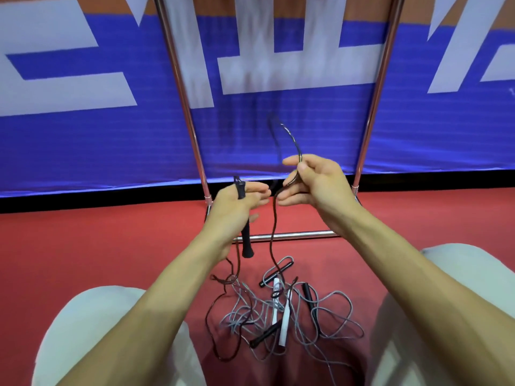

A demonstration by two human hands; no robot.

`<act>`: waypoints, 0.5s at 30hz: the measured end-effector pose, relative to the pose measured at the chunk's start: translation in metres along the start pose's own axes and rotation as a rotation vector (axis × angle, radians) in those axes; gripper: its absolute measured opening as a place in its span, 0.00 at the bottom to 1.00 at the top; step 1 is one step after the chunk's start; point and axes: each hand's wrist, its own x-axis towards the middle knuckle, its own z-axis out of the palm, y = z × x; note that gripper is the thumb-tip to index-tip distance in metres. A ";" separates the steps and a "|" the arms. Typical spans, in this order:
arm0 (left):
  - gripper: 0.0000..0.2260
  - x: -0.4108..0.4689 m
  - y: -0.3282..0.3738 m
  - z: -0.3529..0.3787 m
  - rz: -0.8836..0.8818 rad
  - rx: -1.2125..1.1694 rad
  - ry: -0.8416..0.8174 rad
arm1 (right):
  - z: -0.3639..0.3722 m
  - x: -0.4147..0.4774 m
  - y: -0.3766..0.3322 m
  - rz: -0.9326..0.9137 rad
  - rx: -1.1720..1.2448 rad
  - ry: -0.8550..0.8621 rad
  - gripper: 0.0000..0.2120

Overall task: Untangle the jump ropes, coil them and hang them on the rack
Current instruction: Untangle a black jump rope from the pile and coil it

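One dark rope, six handles (one held)

One metal rack, two hands before it, left hand and right hand, one black handle held up, three more black handles and two white handles on the floor before the rack, one dark rope, grey ropes too tangled to count

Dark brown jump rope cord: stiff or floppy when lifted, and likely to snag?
Probably floppy but springy: the dark brown jump rope cord arcs above the right hand, then hangs wavy to the red floor. Likely light; fingertips alone pinch it. May snag where it meets the grey rope tangle.
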 end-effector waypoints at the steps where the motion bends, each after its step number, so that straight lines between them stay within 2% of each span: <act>1: 0.11 -0.001 -0.001 0.002 0.009 0.075 -0.045 | -0.002 0.000 -0.003 0.000 0.071 0.003 0.12; 3: 0.11 -0.002 -0.001 0.006 0.033 0.178 -0.151 | -0.004 0.000 -0.006 0.008 0.204 0.009 0.12; 5: 0.10 -0.004 0.000 0.010 0.044 0.184 -0.218 | -0.006 0.000 -0.008 0.018 0.345 0.022 0.11; 9: 0.07 -0.006 0.001 0.016 0.124 0.158 -0.227 | -0.008 0.003 -0.012 0.045 0.584 0.090 0.10; 12: 0.07 -0.007 0.001 0.018 0.154 0.063 -0.184 | -0.010 0.005 -0.012 0.079 0.548 0.112 0.09; 15: 0.07 -0.009 0.004 0.018 0.174 -0.112 -0.124 | -0.015 0.006 -0.009 0.126 0.368 0.110 0.11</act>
